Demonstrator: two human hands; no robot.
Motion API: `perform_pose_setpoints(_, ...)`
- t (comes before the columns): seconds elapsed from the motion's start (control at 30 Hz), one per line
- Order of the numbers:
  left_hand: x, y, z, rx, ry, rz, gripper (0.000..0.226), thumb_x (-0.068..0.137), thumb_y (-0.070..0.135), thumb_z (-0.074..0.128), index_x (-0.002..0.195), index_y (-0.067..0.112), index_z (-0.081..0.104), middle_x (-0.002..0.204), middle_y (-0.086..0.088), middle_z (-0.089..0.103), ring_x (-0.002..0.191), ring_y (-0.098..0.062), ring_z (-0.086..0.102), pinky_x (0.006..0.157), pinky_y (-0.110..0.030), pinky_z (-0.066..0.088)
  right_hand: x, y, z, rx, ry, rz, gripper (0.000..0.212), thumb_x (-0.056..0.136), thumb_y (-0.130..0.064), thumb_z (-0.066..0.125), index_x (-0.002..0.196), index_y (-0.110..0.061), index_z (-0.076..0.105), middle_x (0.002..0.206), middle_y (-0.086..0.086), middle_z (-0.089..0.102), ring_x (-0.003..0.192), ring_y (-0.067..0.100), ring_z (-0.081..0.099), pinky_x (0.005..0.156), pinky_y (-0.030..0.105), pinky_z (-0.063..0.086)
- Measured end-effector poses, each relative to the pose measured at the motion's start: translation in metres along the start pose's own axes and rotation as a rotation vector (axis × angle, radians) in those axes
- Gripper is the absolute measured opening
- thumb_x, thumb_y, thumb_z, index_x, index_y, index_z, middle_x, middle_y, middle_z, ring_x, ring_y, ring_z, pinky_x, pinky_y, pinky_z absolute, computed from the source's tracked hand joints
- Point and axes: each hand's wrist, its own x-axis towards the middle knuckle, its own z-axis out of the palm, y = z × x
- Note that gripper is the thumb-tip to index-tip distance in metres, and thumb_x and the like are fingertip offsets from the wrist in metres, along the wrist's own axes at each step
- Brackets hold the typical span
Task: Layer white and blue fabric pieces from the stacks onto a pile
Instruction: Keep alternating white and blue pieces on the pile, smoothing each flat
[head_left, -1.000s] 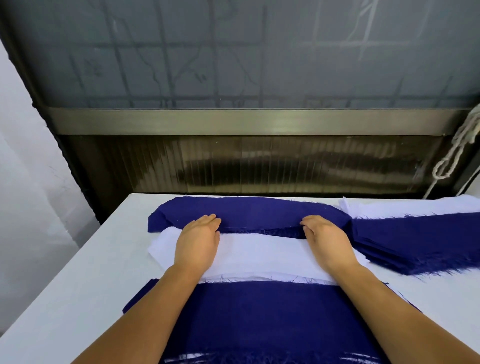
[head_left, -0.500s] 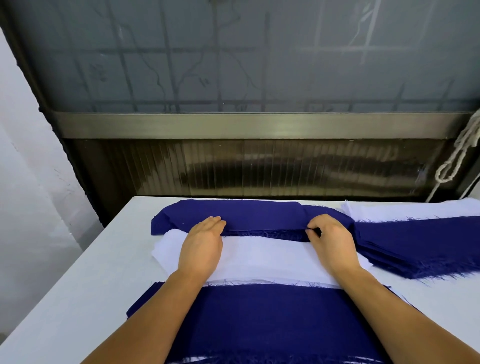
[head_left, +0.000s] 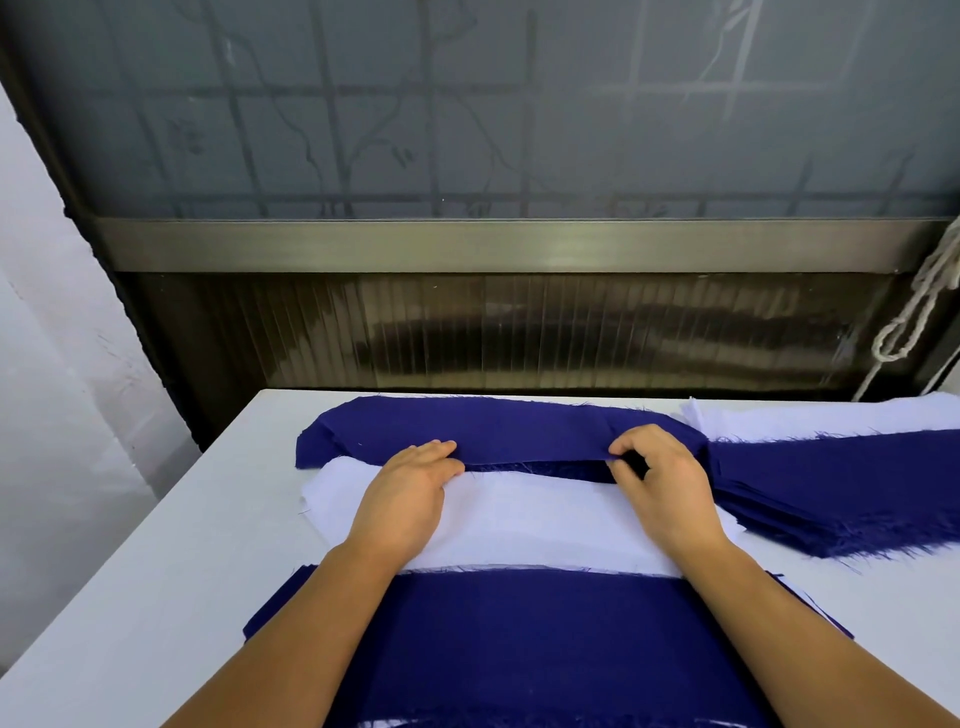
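Fingers (head_left: 621, 457) of right hand (head_left: 665, 483) pinch frayed navy strip (head_left: 467, 431); left hand (head_left: 410, 488) flat on white piece (head_left: 535, 525).

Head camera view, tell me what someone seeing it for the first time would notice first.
Two bare hands working at the middle of a white table: the right hand pinches the near edge of a dark blue fabric strip, while the left hand lies flat on the white fabric piece just in front of it. A blue stack with frayed edges sits at the right, and a broad blue piece lies nearest the person.
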Motion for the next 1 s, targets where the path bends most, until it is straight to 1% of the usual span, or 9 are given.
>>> perform_pose_setpoints(0.2,-0.003,0.000,0.000,-0.040,0.072,-0.036,0.047,0.099,0.008,0.042,0.142,0.025,0.047,0.148,0.009,0.044,0.138,-0.008,0.037,0.114,-0.019,0.013,-0.004,-0.003,-0.002,-0.021,0.053,-0.055,0.004,0.094,-0.019,0.059,0.094,-0.022,0.061,0.090,-0.013,0.059,0.083,0.012,0.051,0.072,0.025,0.042)
perform_pose_setpoints(0.3,-0.006,0.006,-0.007,-0.038,0.103,-0.032,0.044,0.097,0.007,0.048,0.139,0.022,0.052,0.142,0.006,0.052,0.131,-0.014,0.046,0.113,-0.024,0.025,-0.006,-0.006,-0.003,-0.034,0.088,-0.074,0.008,0.094,-0.015,0.059,0.100,-0.018,0.064,0.092,-0.009,0.062,0.084,0.014,0.051,0.075,0.028,0.041)
perform_pose_setpoints(0.43,-0.008,0.013,-0.019,-0.031,0.244,0.012,0.026,0.081,0.002,0.073,0.104,0.015,0.073,0.100,0.002,0.073,0.092,-0.020,0.068,0.088,-0.033,0.051,-0.007,-0.009,-0.008,-0.035,0.086,-0.097,0.012,0.094,-0.013,0.059,0.103,-0.015,0.067,0.092,-0.006,0.065,0.084,0.016,0.056,0.077,0.032,0.047)
perform_pose_setpoints(0.5,-0.009,0.015,-0.022,-0.054,0.255,0.005,0.017,0.082,0.005,0.073,0.092,0.019,0.071,0.085,0.007,0.069,0.077,-0.015,0.062,0.080,-0.030,0.050,-0.007,-0.010,-0.011,-0.007,0.074,-0.079,0.009,0.094,-0.016,0.059,0.100,-0.017,0.067,0.090,-0.009,0.064,0.083,0.013,0.057,0.075,0.031,0.050)
perform_pose_setpoints(0.57,-0.009,0.017,-0.022,-0.075,0.255,-0.017,0.017,0.083,0.007,0.071,0.088,0.022,0.064,0.078,0.011,0.061,0.071,-0.012,0.053,0.074,-0.026,0.046,-0.007,-0.010,-0.014,0.011,0.063,-0.059,0.006,0.094,-0.020,0.060,0.097,-0.019,0.065,0.089,-0.013,0.062,0.081,0.007,0.057,0.072,0.030,0.050)
perform_pose_setpoints(0.63,-0.010,0.017,-0.021,-0.080,0.245,-0.040,0.021,0.086,0.009,0.068,0.101,0.023,0.063,0.080,0.013,0.058,0.074,-0.011,0.050,0.076,-0.023,0.042,-0.008,-0.011,-0.017,0.041,0.044,-0.026,0.004,0.094,-0.024,0.059,0.096,-0.024,0.063,0.088,-0.018,0.062,0.078,0.003,0.058,0.070,0.027,0.050)
perform_pose_setpoints(0.73,-0.009,0.016,-0.021,-0.050,0.204,-0.035,0.035,0.088,0.009,0.066,0.121,0.020,0.063,0.087,0.010,0.060,0.079,-0.012,0.053,0.083,-0.028,0.046,-0.010,-0.016,-0.020,0.054,-0.023,-0.015,0.002,0.094,-0.028,0.059,0.094,-0.030,0.060,0.084,-0.024,0.062,0.075,-0.001,0.058,0.064,0.022,0.047)
perform_pose_setpoints(0.87,-0.010,0.010,-0.026,-0.011,0.282,-0.020,0.027,0.078,-0.003,0.074,0.101,0.011,0.076,0.082,0.000,0.062,0.071,-0.022,0.056,0.066,-0.035,0.052,-0.018,-0.025,-0.033,-0.001,-0.118,-0.084,0.007,0.088,-0.036,0.066,0.090,-0.032,0.060,0.081,-0.023,0.063,0.069,0.002,0.056,0.060,0.016,0.043)
perform_pose_setpoints(1.0,-0.017,0.002,-0.040,-0.023,0.303,0.054,0.021,0.076,-0.004,0.076,0.091,0.011,0.074,0.094,0.000,0.068,0.083,-0.022,0.063,0.078,-0.028,0.048,-0.031,-0.029,-0.058,-0.078,-0.275,-0.226,0.016,0.085,-0.042,0.068,0.098,-0.032,0.067,0.089,-0.027,0.062,0.069,-0.007,0.055,0.064,0.008,0.038)
